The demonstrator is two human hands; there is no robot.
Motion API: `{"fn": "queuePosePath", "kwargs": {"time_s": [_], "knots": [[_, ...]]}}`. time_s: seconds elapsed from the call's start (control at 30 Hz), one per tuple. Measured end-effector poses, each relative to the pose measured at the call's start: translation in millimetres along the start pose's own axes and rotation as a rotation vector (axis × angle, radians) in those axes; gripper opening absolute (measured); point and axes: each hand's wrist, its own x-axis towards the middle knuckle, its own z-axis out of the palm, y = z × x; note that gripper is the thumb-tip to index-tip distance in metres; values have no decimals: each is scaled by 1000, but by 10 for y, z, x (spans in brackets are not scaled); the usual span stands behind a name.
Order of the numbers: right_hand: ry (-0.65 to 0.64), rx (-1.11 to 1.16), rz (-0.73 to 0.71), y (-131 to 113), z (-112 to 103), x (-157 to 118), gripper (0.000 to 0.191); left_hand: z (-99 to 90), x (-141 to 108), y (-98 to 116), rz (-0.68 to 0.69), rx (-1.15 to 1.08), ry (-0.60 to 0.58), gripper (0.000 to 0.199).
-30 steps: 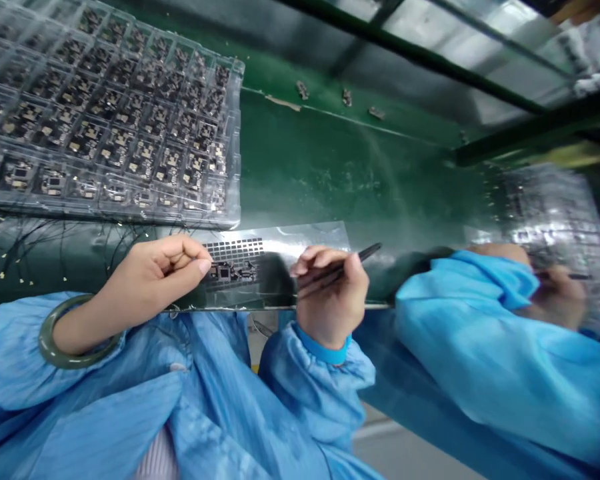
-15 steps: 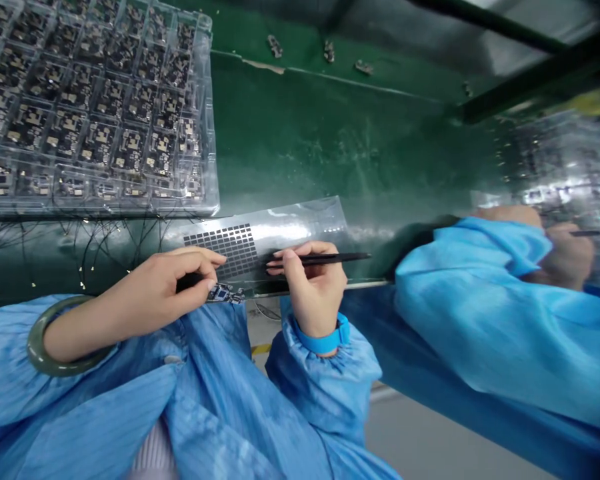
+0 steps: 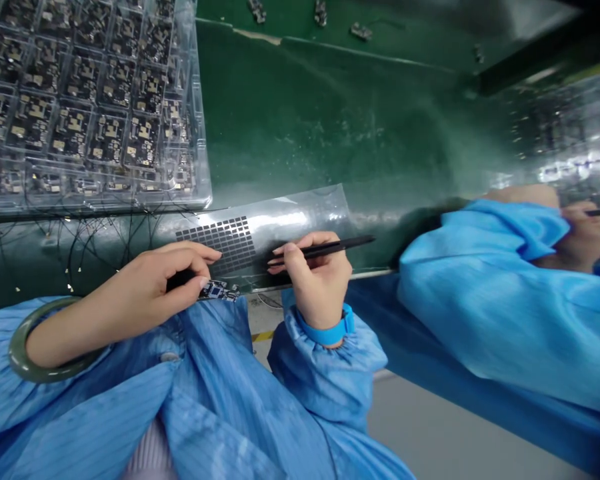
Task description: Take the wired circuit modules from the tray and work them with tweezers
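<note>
My left hand (image 3: 150,287) pinches a small dark circuit board (image 3: 217,290), which sticks out past the fingertips at the lower edge of a clear film sheet (image 3: 290,230). A dark grid of several small squares (image 3: 215,243) is printed on that sheet, just above the board. My right hand (image 3: 315,273) grips slim black tweezers (image 3: 330,248) with their tips pointing right, clear of the board. A jade bangle (image 3: 35,347) circles my left wrist, and a blue wristband (image 3: 327,331) circles my right.
A clear plastic tray (image 3: 200,133) of several circuit boards fills the upper left of the green workbench (image 3: 330,133). On the right, another person's blue sleeve (image 3: 480,300) and hand (image 3: 585,233) hold tweezers. Thin dark wires (image 3: 45,247) lie along the bench edge.
The small board now sticks out from my left fingertips at the sheet's edge, no longer lying on the sheet. The tweezers have swung level. The whole view has shifted, moving the tray up and left.
</note>
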Motion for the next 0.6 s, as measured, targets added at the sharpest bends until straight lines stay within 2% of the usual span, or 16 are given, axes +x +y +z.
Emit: {"fn": "queuePosePath", "kwargs": {"time_s": [0.1,0.6], "knots": [[14,48,2,19,-10,-2,15,4,-8,0,-2,-3,-3,11],[80,-64,-84,44,20,-34,18,-9,-25,24,7,20,-7,11]]}}
